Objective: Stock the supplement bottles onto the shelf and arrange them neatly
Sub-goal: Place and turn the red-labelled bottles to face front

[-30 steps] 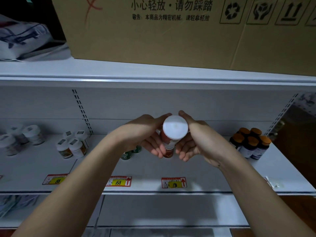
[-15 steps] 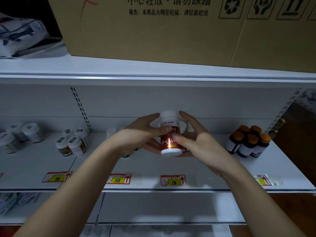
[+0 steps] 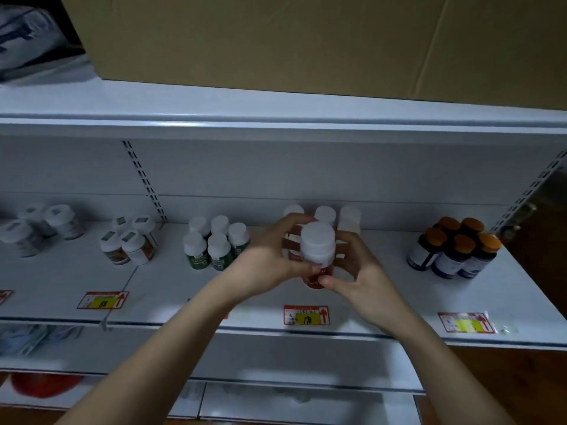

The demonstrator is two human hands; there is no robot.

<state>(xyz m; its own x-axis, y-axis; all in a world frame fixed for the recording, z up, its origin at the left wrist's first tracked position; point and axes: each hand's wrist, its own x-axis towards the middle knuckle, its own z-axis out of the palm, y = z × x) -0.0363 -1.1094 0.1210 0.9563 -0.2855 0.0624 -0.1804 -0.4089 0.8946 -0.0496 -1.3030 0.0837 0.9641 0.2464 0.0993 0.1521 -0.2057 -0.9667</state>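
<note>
On the white shelf (image 3: 383, 289), approx. in the middle, both hands hold one supplement bottle (image 3: 317, 256) with a white cap and a red-orange label. The left hand (image 3: 270, 265) grips it from the left side, thumb on the front just under the cap, other fingers curled round the back. The right hand (image 3: 360, 277) grips it from the right, thumb pressed on the lower part of the label, fingers wrapped behind. So both hands are closed on the same bottle. The bottle is upright; I cannot tell if its bottom touches the shelf, because the thumbs cover it.

Directly behind it stand more white-capped bottles (image 3: 337, 217) of the same kind, at least three caps visible, close together near the back wall. A price tag (image 3: 306, 315) with "198" sits on the shelf edge just below the hands.

To the left is a group of green-label bottles (image 3: 214, 243), six pcs in two rows, white caps. Further left, past the slotted upright, a group of small bottles w/ orange labels (image 3: 130, 243), and at the far left some blurred white bottles (image 3: 40, 225). To the right, well apart from the hands, dark bottles with orange caps (image 3: 457, 250) stand in a tight cluster.

On the shelf above rests a large cardboard box (image 3: 306, 41), with a plastic bag (image 3: 30, 41) beside it at left.
</note>
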